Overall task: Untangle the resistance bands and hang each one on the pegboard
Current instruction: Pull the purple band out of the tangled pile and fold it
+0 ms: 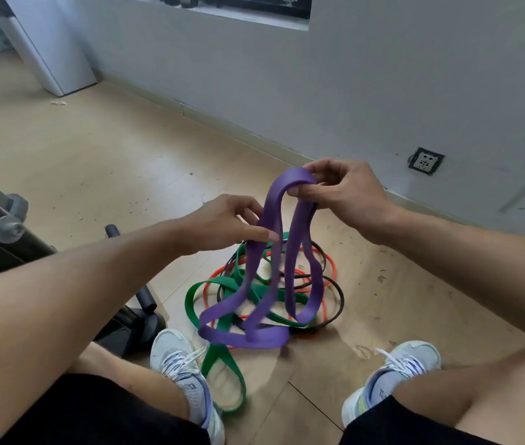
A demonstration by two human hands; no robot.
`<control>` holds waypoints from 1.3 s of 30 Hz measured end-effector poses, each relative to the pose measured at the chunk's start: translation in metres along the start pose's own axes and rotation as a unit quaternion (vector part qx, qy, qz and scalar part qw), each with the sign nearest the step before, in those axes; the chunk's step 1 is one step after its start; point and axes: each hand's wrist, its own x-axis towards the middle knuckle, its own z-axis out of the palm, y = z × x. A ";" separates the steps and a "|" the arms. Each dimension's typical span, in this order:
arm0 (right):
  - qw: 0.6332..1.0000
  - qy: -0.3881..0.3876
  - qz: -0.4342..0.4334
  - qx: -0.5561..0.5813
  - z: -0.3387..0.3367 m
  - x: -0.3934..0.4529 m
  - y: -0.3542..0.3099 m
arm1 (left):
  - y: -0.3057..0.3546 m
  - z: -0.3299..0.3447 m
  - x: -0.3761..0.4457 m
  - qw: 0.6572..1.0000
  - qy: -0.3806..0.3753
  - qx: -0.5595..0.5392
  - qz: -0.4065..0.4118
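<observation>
A wide purple band (293, 252) hangs in loops from my right hand (344, 191), which pinches its top fold above the floor. Its lower loops sag onto a tangled pile between my feet. My left hand (226, 223) is beside the band's left strand, thumb and fingers touching it; whether they grip it is unclear. In the pile lie a green band (219, 358), a thin red band (331, 268) and a thin black band (338, 293), all interwoven. No pegboard is in view.
My two sneakers (181, 364) (392, 377) flank the pile on the wooden floor. Black exercise equipment (4, 239) stands at the left. A grey wall with a socket (426, 160) runs behind. A white cabinet (52, 46) stands far left.
</observation>
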 end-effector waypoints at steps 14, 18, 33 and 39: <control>0.999 0.023 -0.040 -0.012 -0.005 -0.007 -0.016 | 0.028 0.011 -0.001 0.990 0.082 -0.031 0.106; 0.997 0.062 -0.045 0.005 -0.013 -0.002 -0.015 | 0.026 -0.003 0.001 0.988 0.127 -0.041 0.084; 0.996 -0.027 0.015 -0.087 -0.037 0.000 0.005 | 0.035 -0.030 -0.015 0.951 0.224 -0.181 0.111; 0.967 -0.168 0.052 -0.183 -0.013 -0.004 0.020 | 0.052 -0.024 -0.025 0.953 0.229 -0.136 0.146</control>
